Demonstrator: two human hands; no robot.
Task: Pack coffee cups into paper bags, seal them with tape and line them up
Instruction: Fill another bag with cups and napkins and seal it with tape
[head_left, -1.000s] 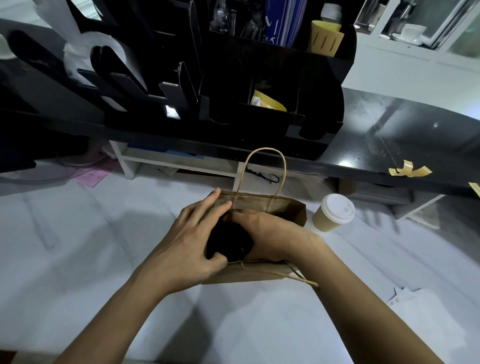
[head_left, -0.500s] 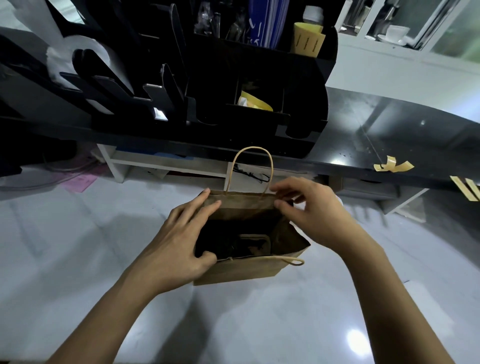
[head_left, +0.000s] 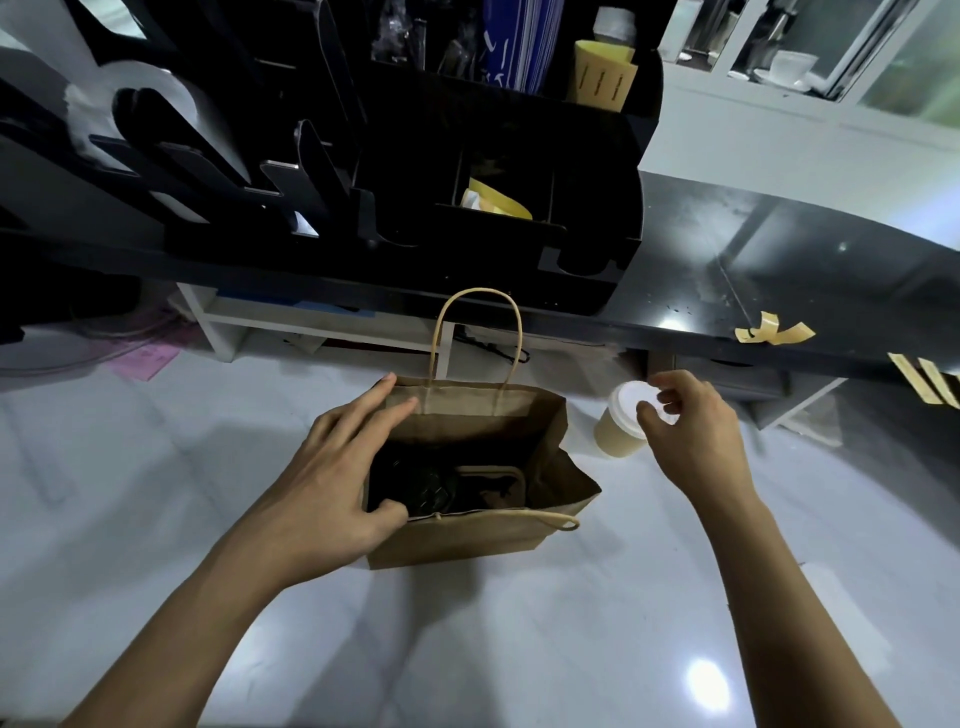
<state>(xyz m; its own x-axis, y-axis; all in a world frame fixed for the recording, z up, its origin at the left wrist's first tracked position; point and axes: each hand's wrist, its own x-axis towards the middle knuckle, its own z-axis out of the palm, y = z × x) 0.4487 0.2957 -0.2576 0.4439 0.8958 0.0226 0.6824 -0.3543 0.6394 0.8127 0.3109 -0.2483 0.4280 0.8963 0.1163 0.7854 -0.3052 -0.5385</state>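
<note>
A brown paper bag (head_left: 467, 540) with twisted handles stands open on the white tabletop (head_left: 519, 649). Inside it sit a black-lidded cup (head_left: 423, 488) and a brown cardboard insert (head_left: 493, 480). My left hand (head_left: 332, 478) holds the bag's left end, with fingers along the far rim and the thumb hooked over the near rim. A tan coffee cup with a white lid (head_left: 621, 428) stands just right of the bag. My right hand (head_left: 696, 431) is at this lid with thumb and fingers curved over it. I cannot tell whether they touch it.
A black organiser (head_left: 498, 171) with dividers and yellow sleeves fills the raised black counter (head_left: 779, 270) behind the bag. Yellow tape strips (head_left: 774, 332) stick to the counter's edge at the right. A pink paper (head_left: 145, 358) lies far left.
My right hand came out of the bag, leaving the black-lidded cup inside, and moved right to the white-lidded cup. My left hand stayed on the bag.
</note>
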